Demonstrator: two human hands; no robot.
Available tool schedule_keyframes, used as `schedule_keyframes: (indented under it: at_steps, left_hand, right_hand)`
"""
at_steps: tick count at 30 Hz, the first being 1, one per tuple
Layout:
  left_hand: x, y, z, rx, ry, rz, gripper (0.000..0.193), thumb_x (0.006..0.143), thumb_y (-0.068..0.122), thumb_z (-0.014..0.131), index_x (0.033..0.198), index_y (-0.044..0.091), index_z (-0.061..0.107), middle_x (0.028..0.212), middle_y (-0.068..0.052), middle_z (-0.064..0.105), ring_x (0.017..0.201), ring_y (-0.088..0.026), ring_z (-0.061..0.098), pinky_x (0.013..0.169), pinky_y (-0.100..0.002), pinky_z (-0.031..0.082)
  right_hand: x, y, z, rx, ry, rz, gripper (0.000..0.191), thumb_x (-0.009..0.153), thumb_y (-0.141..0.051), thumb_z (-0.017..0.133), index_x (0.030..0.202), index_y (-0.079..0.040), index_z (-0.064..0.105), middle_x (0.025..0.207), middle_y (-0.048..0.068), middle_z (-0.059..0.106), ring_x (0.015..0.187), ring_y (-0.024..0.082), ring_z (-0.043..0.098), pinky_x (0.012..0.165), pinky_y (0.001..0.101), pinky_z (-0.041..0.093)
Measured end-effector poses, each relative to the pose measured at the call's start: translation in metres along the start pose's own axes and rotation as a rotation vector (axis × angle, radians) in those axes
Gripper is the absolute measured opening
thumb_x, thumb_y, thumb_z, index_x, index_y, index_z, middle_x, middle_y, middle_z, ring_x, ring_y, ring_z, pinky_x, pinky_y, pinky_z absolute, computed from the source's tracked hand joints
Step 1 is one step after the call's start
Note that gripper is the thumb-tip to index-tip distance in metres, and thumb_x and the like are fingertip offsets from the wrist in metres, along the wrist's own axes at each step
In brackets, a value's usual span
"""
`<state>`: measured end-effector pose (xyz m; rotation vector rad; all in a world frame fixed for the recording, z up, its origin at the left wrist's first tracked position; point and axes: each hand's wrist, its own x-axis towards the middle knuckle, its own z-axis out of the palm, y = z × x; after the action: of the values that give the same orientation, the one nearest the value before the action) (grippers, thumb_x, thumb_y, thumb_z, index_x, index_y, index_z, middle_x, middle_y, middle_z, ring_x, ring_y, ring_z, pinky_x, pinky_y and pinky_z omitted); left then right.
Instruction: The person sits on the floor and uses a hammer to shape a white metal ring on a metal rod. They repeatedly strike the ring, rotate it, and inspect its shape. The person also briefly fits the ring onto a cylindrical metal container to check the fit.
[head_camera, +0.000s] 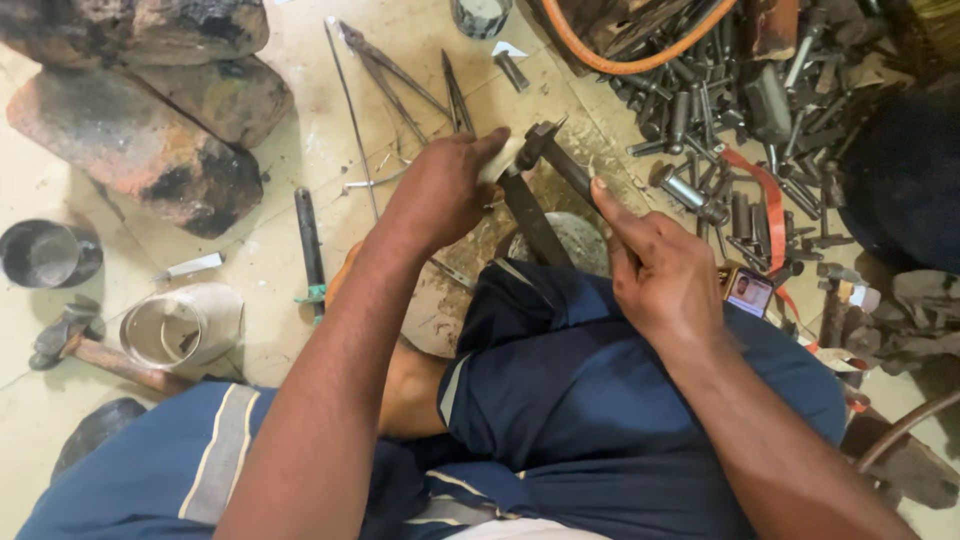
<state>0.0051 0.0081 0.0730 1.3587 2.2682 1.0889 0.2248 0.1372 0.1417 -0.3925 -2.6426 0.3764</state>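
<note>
While left hand (440, 190) grips its pale handle, dark rusty metal tool (535, 205), right hand (655, 265) fingers closed on it.

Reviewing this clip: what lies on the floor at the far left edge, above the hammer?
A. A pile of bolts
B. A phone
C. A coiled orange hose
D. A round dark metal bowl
D: a round dark metal bowl sits at the left edge just above the hammer; the orange hose and the bolts are at the upper right.
</note>
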Motion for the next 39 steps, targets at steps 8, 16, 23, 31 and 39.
schedule_keyframes:
  at_steps: [8,16,23,31,39]
  left_hand:
    - [0.012,0.003,-0.003,0.096,-0.061,0.002,0.062,0.082,0.016,0.081,0.139,0.006,0.058,0.104,-0.023,0.068,0.099,-0.044,0.065,0.085,-0.05,0.051]
    - [0.02,0.009,-0.007,0.156,-0.097,0.0,0.051,0.079,0.012,0.079,0.128,0.005,0.065,0.1,-0.023,0.07,0.097,-0.043,0.066,0.082,-0.051,0.053]
    - [0.028,0.014,-0.01,0.249,-0.177,-0.003,0.038,0.081,0.013,0.078,0.116,0.004,0.068,0.096,-0.022,0.071,0.098,-0.042,0.067,0.084,-0.051,0.054]
    - [0.014,0.0,-0.006,0.07,-0.001,0.018,0.09,0.063,0.008,0.087,0.146,0.007,0.053,0.106,-0.025,0.065,0.096,-0.046,0.065,0.078,-0.051,0.053]
    - [-0.027,-0.014,0.024,-0.265,0.236,0.022,0.064,0.081,0.006,0.081,0.142,0.009,0.059,0.102,-0.017,0.07,0.085,-0.031,0.069,0.078,-0.041,0.055]
  right_hand:
    - [-0.003,0.002,0.0,-0.006,-0.02,0.096,0.059,0.092,0.004,0.07,0.143,-0.024,0.067,0.078,0.008,0.06,0.063,0.021,0.059,0.067,0.0383,0.053]
    - [-0.001,-0.001,-0.002,-0.001,0.003,0.088,0.056,0.095,0.004,0.072,0.143,-0.024,0.067,0.074,0.008,0.056,0.061,0.022,0.056,0.064,0.0381,0.051]
    - [0.001,-0.001,-0.005,-0.026,0.033,0.031,0.059,0.094,0.006,0.07,0.145,-0.024,0.065,0.077,0.008,0.057,0.063,0.023,0.058,0.065,0.0392,0.051]
    - [0.001,0.005,0.003,-0.014,-0.08,0.054,0.059,0.091,0.001,0.073,0.143,-0.026,0.065,0.074,0.01,0.059,0.059,0.025,0.059,0.061,0.0414,0.05]
    - [-0.003,0.002,0.003,-0.014,0.026,0.054,0.058,0.094,0.004,0.071,0.144,-0.024,0.065,0.079,0.008,0.062,0.061,0.021,0.059,0.063,0.0377,0.051]
